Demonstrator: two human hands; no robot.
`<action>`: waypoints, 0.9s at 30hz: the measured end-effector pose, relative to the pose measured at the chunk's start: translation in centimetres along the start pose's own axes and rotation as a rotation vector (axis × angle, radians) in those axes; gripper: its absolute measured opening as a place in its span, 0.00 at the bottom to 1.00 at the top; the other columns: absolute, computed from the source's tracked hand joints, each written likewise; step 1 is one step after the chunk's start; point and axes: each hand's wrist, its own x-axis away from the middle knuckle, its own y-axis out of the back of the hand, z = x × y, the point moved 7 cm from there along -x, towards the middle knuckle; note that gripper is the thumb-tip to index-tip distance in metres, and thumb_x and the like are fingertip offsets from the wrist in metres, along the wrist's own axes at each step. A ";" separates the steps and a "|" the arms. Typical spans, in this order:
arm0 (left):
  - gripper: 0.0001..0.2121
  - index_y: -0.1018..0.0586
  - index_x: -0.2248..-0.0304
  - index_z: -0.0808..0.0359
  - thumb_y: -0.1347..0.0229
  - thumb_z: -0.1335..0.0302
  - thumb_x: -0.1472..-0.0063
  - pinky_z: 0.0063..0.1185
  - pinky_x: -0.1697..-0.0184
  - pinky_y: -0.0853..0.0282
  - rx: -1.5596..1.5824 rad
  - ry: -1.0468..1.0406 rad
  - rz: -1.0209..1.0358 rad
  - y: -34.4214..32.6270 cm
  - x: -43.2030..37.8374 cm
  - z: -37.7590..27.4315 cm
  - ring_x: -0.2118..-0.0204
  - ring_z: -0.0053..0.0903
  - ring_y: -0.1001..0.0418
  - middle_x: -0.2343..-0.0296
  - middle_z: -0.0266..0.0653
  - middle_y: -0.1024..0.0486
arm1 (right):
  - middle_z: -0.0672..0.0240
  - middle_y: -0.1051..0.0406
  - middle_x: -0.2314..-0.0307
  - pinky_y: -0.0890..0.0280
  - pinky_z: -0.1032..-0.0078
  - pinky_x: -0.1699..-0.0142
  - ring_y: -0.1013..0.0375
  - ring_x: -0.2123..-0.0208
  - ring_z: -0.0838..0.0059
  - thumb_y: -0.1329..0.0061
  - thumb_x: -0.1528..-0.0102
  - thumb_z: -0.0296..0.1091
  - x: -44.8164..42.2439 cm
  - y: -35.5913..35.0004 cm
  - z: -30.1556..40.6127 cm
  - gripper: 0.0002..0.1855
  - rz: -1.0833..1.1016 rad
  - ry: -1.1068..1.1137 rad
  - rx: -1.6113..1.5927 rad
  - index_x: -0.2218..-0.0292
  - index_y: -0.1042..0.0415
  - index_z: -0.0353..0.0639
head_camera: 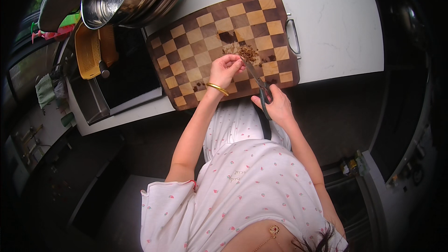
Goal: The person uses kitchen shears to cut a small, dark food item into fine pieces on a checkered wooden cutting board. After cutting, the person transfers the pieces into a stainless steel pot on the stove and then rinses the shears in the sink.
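Note:
My right hand (281,104) grips the dark handles of a pair of scissors (254,73) near the front edge of a checkered wooden cutting board (196,50). The blades point up and left to the fingertips of my left hand (225,68). Those fingertips are pinched together at the blade tips; whatever sits between them is too small to make out. Just beyond them lies a small heap of chopped brown bits (248,53). A dark wet patch (227,36) stains the board behind the heap. Several dark pieces (199,86) lie at the board's front left.
Stacked stainless steel bowls (115,0), the front one perforated, tilt at the back left. A yellow basket (87,56) sits over the sink (99,98) on the left. The board's metal handle (295,36) faces right over the white countertop (344,31).

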 end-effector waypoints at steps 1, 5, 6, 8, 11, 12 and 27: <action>0.06 0.27 0.65 0.71 0.48 0.77 0.41 0.11 0.67 0.30 -0.007 0.005 0.004 0.0 0.0 0.0 0.71 0.15 0.27 0.72 0.34 0.25 | 0.62 0.37 0.81 0.39 0.68 0.71 0.34 0.78 0.63 0.43 0.58 0.56 0.0 0.0 0.0 0.29 -0.014 0.010 0.015 0.78 0.41 0.39; 0.06 0.27 0.66 0.71 0.48 0.77 0.41 0.12 0.66 0.30 -0.024 0.006 0.035 -0.2 0.1 0.1 0.70 0.15 0.27 0.72 0.35 0.25 | 0.63 0.36 0.82 0.39 0.68 0.72 0.34 0.79 0.63 0.43 0.58 0.56 0.0 -0.1 -0.1 0.28 -0.034 0.010 0.042 0.78 0.40 0.40; 0.06 0.27 0.66 0.71 0.48 0.77 0.41 0.12 0.66 0.30 -0.022 0.005 0.034 -0.3 0.2 0.0 0.70 0.16 0.27 0.72 0.35 0.25 | 0.63 0.36 0.83 0.39 0.68 0.72 0.33 0.79 0.63 0.43 0.58 0.56 0.0 -0.1 -0.2 0.28 -0.037 -0.002 0.040 0.79 0.40 0.40; 0.06 0.27 0.66 0.71 0.48 0.77 0.41 0.12 0.66 0.30 -0.039 -0.001 0.028 -0.3 0.1 -0.1 0.70 0.16 0.27 0.72 0.36 0.25 | 0.63 0.35 0.84 0.38 0.67 0.72 0.33 0.80 0.63 0.43 0.58 0.56 0.0 0.1 -0.2 0.28 -0.044 -0.025 0.034 0.80 0.40 0.40; 0.07 0.27 0.65 0.72 0.48 0.77 0.41 0.13 0.65 0.29 -0.083 -0.021 0.009 -0.2 0.0 -0.2 0.70 0.17 0.26 0.71 0.38 0.25 | 0.62 0.34 0.86 0.38 0.68 0.73 0.32 0.80 0.63 0.43 0.58 0.57 -0.2 0.2 -0.9 0.28 -0.033 -0.075 0.066 0.82 0.38 0.38; 0.07 0.27 0.65 0.72 0.48 0.77 0.41 0.13 0.65 0.29 -0.090 -0.029 0.007 -0.2 -0.1 -0.4 0.70 0.17 0.26 0.71 0.38 0.24 | 0.62 0.34 0.86 0.38 0.68 0.72 0.32 0.80 0.63 0.43 0.58 0.57 -0.2 0.1 -1.1 0.28 -0.029 -0.079 0.001 0.82 0.37 0.38; 0.07 0.27 0.65 0.71 0.48 0.75 0.41 0.11 0.69 0.31 0.047 0.034 -0.020 -0.2 -0.1 -0.2 0.72 0.15 0.28 0.73 0.36 0.25 | 0.60 0.35 0.82 0.38 0.65 0.70 0.32 0.77 0.58 0.44 0.57 0.56 -0.1 -0.5 -0.8 0.29 0.051 -0.046 -0.078 0.78 0.42 0.39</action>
